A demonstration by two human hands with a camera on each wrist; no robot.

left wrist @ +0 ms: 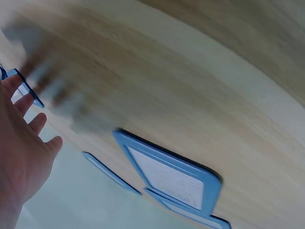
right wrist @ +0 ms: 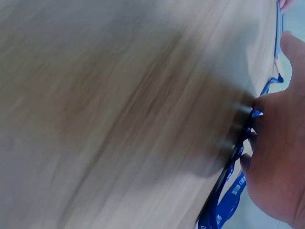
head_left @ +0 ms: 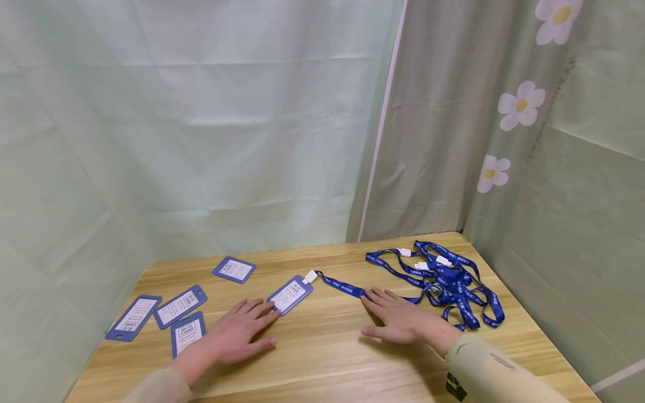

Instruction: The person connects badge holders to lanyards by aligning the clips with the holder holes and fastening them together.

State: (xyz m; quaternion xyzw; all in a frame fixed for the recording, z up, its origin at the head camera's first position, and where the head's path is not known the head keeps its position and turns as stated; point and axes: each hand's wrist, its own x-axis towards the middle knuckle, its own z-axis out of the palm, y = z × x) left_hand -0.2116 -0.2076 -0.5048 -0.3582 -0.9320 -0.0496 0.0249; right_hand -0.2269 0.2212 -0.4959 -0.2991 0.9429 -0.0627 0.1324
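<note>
The blue-rimmed rectangular card holder lies face-up at lower centre of the head view; its white card bears dark print. A white clip joins it to a blue woven lanyard. The left hand, fingers extended, grips nothing at the holder's lower-left edge. The right hand, fingers extended, overlies the lanyard. Bare wood-grain tabletop separates the hands; its back edge runs beyond the holder.

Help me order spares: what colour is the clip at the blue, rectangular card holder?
White; the small clip shows best in the head view.
</note>
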